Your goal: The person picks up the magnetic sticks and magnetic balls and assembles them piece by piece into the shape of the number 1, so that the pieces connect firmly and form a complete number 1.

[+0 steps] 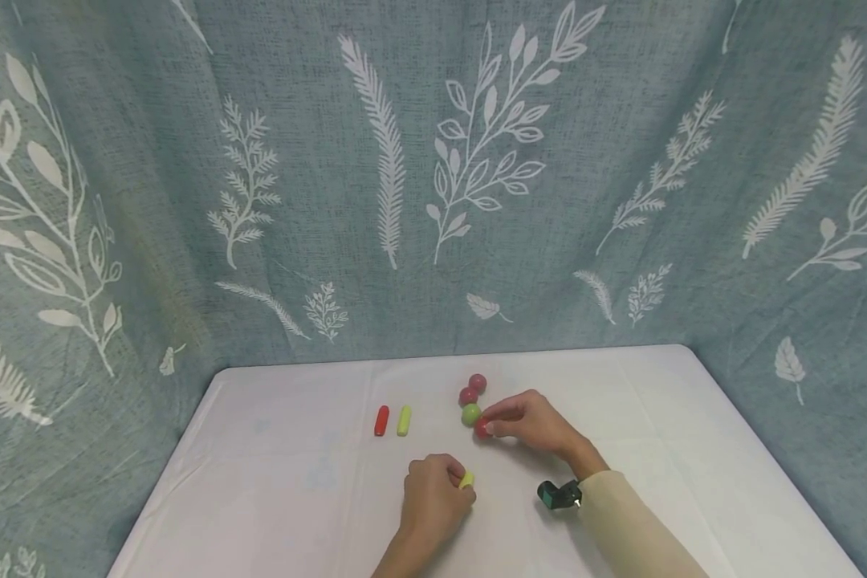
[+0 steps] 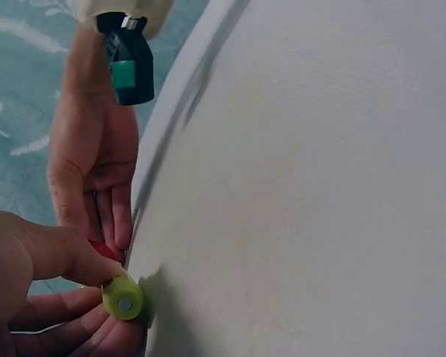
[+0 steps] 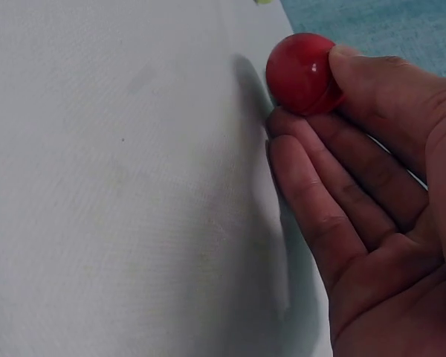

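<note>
My left hand (image 1: 436,496) pinches a yellow-green rod (image 1: 466,479) between thumb and fingers, close over the white table. Its round end, with a small grey disc in the middle, faces the camera in the left wrist view (image 2: 124,301). With thumb and fingertips, my right hand (image 1: 531,423) holds a glossy red ball (image 3: 297,73). In the head view this ball appears right beside a green ball (image 1: 471,414); whether they touch I cannot tell. Two more red balls, a nearer one (image 1: 468,396) and a farther one (image 1: 478,383), sit beyond the green ball.
Left of the balls, a red rod (image 1: 381,421) and another yellow-green rod (image 1: 404,421) lie side by side, apart. A white cloth covers the table (image 1: 274,482). Behind it hangs a blue-green leaf-patterned curtain (image 1: 303,201). A dark wrist camera (image 1: 559,494) juts from the right sleeve.
</note>
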The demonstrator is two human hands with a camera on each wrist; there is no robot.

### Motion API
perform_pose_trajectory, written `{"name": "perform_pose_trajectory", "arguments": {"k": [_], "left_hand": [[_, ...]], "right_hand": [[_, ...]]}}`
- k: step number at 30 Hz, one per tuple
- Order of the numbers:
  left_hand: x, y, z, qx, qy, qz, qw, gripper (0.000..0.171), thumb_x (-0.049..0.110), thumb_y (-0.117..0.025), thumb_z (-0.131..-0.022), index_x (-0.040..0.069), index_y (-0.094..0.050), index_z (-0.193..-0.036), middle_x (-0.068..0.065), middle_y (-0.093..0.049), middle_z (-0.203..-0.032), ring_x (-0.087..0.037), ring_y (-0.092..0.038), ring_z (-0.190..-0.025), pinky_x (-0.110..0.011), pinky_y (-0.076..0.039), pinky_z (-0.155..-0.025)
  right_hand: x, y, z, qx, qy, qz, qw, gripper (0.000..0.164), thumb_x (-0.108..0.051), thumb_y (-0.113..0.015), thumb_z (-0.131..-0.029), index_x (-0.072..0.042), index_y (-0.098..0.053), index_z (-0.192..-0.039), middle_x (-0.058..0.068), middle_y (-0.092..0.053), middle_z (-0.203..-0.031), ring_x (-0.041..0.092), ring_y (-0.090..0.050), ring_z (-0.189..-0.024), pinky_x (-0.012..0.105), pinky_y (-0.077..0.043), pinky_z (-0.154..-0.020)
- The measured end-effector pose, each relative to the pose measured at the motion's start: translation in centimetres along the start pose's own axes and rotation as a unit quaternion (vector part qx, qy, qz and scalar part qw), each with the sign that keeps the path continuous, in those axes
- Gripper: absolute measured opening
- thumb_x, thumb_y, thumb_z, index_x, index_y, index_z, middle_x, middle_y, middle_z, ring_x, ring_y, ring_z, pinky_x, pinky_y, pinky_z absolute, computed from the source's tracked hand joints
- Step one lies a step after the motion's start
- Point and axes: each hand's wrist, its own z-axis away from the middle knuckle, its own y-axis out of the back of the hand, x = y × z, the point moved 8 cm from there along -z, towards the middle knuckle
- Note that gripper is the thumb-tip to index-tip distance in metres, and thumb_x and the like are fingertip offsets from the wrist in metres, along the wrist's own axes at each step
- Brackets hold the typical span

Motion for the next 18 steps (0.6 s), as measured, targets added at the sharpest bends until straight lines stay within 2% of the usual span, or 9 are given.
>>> {"name": "perform_pose_trajectory", "arguments": {"k": [9,12,18], "left_hand": [[0.4,-0.6,-0.2,-0.004,0.004,-0.04,0.9992,0.016,0.003,-0.091,-0.082,0.005,-0.076,-0.088,-0.001,-0.068,-0.076,-0.014,-0.061,-0.071,-0.038,-0.06,-0.071],[0.4,-0.8,-0.3,0.0,0.002,-0.041,0.9991,0.015,0.003,-0.09,-0.083,0.004,-0.077,-0.089,-0.001,-0.068,-0.076,-0.014,-0.06,-0.07,-0.038,-0.06,-0.071],[0.5,-1.2,-0.6,0.006,-0.003,-0.031,0.9995,0.014,0.004,-0.09,-0.085,0.004,-0.077,-0.091,0.0,-0.069,-0.077,-0.012,-0.06,-0.069,-0.034,-0.059,-0.069]], "right_hand": [[-0.5,-0.4,-0.1,-0.01,0.012,0.025,1.0,0.016,-0.016,-0.082,-0.098,-0.021,-0.087,-0.113,-0.005,-0.085,-0.11,0.014,-0.078,-0.113,0.047,-0.059,-0.108],[-0.6,-0.4,-0.1,-0.011,0.01,0.02,1.0,0.016,-0.016,-0.082,-0.098,-0.02,-0.087,-0.112,-0.005,-0.085,-0.109,0.014,-0.077,-0.114,0.043,-0.059,-0.106],[-0.5,-0.8,-0.1,-0.026,-0.001,0.002,1.0,0.014,-0.018,-0.082,-0.098,-0.018,-0.087,-0.111,-0.002,-0.086,-0.104,0.013,-0.079,-0.102,0.03,-0.061,-0.092]]}}
